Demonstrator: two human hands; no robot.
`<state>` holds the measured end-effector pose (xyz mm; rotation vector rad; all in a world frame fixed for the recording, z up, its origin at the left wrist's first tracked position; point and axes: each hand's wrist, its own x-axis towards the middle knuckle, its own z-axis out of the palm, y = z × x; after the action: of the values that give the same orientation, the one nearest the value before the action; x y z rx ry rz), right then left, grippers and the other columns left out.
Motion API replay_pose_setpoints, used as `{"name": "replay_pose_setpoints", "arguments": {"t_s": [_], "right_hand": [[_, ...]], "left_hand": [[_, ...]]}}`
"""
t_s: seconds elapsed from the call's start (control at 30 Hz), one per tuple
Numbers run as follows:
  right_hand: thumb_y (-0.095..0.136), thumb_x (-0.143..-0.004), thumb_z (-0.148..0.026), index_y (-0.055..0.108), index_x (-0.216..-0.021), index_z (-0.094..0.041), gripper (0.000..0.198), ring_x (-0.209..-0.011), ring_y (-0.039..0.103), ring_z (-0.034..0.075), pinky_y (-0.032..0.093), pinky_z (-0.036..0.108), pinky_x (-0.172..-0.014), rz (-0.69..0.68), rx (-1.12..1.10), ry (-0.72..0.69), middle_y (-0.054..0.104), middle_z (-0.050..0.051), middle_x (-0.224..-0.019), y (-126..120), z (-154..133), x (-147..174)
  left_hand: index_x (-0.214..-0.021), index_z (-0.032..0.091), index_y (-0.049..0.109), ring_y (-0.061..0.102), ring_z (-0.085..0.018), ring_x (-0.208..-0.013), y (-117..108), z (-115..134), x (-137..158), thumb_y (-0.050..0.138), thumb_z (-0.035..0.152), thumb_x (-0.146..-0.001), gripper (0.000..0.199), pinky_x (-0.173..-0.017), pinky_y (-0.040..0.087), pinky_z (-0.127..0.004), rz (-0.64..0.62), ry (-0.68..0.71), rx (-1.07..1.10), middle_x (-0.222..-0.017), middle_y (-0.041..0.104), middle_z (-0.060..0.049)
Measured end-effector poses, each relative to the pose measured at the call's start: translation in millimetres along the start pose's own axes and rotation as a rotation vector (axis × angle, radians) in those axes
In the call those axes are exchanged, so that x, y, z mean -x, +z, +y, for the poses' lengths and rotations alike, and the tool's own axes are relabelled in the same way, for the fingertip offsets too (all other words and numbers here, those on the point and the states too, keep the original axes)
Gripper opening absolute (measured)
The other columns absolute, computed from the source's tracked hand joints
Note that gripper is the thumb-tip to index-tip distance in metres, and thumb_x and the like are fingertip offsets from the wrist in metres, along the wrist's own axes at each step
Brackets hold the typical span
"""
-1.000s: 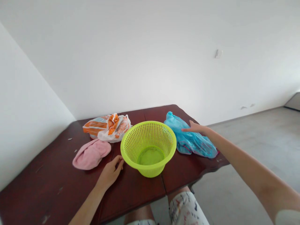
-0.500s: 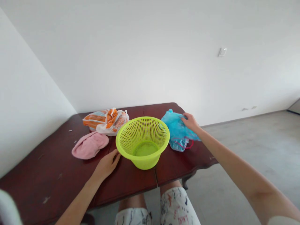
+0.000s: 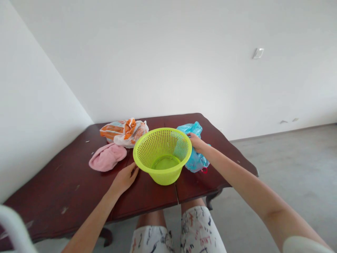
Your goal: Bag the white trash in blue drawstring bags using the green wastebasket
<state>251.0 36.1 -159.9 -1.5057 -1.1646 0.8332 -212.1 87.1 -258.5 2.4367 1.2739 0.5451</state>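
A yellow-green plastic basket (image 3: 164, 178) with slotted walls stands upright on the table before me, with nothing lying in it. My left hand (image 3: 125, 178) is at its left side, thumb and fingers bent against the wall just under the rim. A crumpled blue plastic bag (image 3: 196, 161) with a bit of red cord lies along the basket's right side and shows through the slots. My right hand (image 3: 197, 143) is closed on the bag's film beside the right rim; its fingertips are partly hidden.
Left of the basket are a folded pink cloth item (image 3: 107, 157) and a white-and-orange plastic bag (image 3: 125, 131). The dark red wooden table (image 3: 65, 182) meets white walls behind and at left. A blurred white curved bar (image 3: 14, 225) shows at the lower left.
My right hand has moved left toward the basket's rim, and the blue bag has shifted against the basket with it. My left hand stays at the basket. The view has turned slightly.
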Motion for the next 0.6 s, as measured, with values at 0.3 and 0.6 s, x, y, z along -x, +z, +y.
{"name": "replay_pose_setpoints", "arguments": {"t_s": [0.3, 0.6], "right_hand": [[0.075, -0.109, -0.042, 0.076, -0.127, -0.022, 0.027, -0.116, 0.079, 0.027, 0.069, 0.045, -0.102, 0.319, 0.061, 0.044, 0.081, 0.009, -0.128, -70, 49, -10], [0.086, -0.112, -0.044, 0.078, -0.15, -0.021, 0.045, -0.149, 0.073, 0.035, 0.059, 0.064, -0.13, 0.25, 0.121, -0.071, 0.074, 0.015, -0.163, -46, 66, -75]], "left_hand": [[-0.125, 0.024, 0.078, 0.089, -0.038, -0.116, 2, -2, -2, 0.052, 0.041, -0.112, 0.033, -0.098, 0.067, -0.045, 0.019, 0.036, -0.023, -0.125, 0.092, -0.014], [-0.139, 0.026, 0.079, 0.088, -0.038, -0.124, 1, 3, -2, 0.052, 0.037, -0.111, 0.04, -0.104, 0.066, -0.047, 0.021, 0.036, -0.006, -0.135, 0.091, -0.013]]}}
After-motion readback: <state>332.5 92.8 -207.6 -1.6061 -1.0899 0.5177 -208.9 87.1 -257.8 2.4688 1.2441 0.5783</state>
